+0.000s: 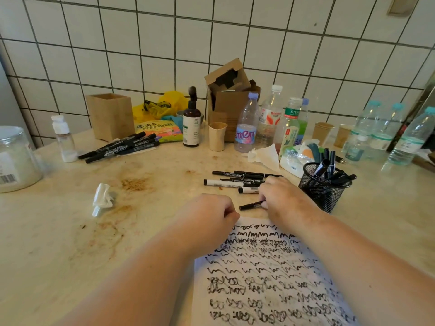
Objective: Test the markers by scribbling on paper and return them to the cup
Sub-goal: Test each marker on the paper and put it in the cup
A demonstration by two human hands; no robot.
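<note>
Black marker (251,205) pinched in right hand (282,198), just beyond paper (270,278) top edge. Left hand (211,212) fisted on paper corner (anchoring, apparently). Mesh cup (326,187) right of paper. Best: keep sheet pinned, scribble lightly, drop in cup.

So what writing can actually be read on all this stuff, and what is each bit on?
"东方": green label of the bottle.
"Wahaha", partly blurred: red label of the clear bottle.
"amen", ends cut off: blue label of the purple-capped bottle.
"不生气", blurred: yellow-green booklet.
Barcode, digits unreadable: jar.
Too small: print on the markers and the brown spray bottle.
Paper: scribbles only, no words.
</note>
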